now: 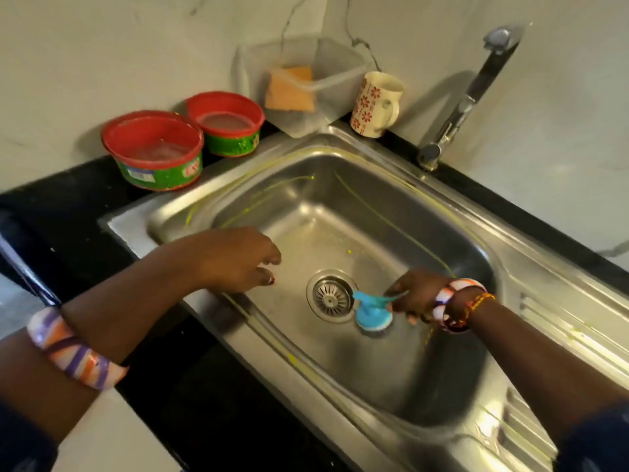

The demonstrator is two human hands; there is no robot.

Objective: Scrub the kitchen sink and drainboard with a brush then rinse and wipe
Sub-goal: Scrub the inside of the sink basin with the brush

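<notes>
The right hand [417,294] has its grip closed round the blue brush [372,313], head down on the sink [340,206] floor just right of the drain [331,296] to scrub. The left hand [238,258] hovers over the near-left rim, fingers loosely curled, holding nothing, likely for balance.

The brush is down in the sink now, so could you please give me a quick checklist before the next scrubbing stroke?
1. Right hand grips the brush: ok.
2. Brush head on the sink floor, beside the drain: ok.
3. Left hand clear of the brush: ok.
4. Yellow streaks on the basin walls scrubbed off: not ok.
5. Tap off: ok, no water visible.
6. Drainboard scrubbed: cannot tell.
</notes>
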